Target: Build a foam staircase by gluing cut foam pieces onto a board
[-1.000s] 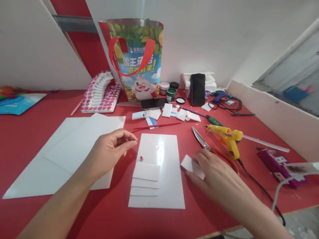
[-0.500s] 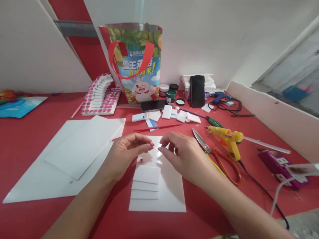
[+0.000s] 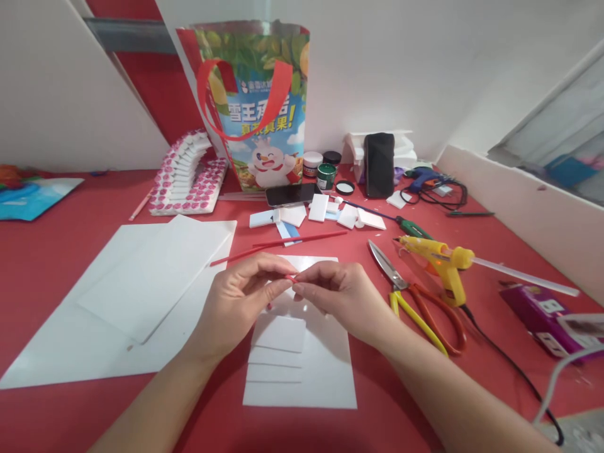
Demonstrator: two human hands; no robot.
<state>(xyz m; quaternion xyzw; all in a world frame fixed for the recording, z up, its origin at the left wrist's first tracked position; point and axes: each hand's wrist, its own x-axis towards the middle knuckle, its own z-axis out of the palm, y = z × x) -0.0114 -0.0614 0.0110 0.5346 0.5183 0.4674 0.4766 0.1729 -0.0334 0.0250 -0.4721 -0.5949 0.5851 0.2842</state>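
My left hand [image 3: 238, 305] and my right hand [image 3: 342, 292] meet above a white board [image 3: 328, 377]. Between their fingertips is a small, thin red strip [image 3: 291, 278], pinched at one end by each hand. Most of it is covered by the fingers. Below them on the board, several white foam-like pieces [image 3: 280, 333] overlap like shallow steps. A small rolled red bit [image 3: 270, 306] lies just behind these, partly screened by my left fingers. Longer thin red strips [image 3: 306, 238] rest on the red table beyond the board.
Scissors [image 3: 401, 283] and a yellow glue gun [image 3: 443, 261] with its cord lie at right, near a purple box [image 3: 550, 314]. Large white sheets [image 3: 141, 283] cover the left. Behind stand a printed bag [image 3: 264, 113], paint jars [image 3: 325, 176] and a phone [image 3: 379, 165].
My right hand has moved left to meet my left hand, and its fingers have closed on the red strip. The camera view has shifted slightly.
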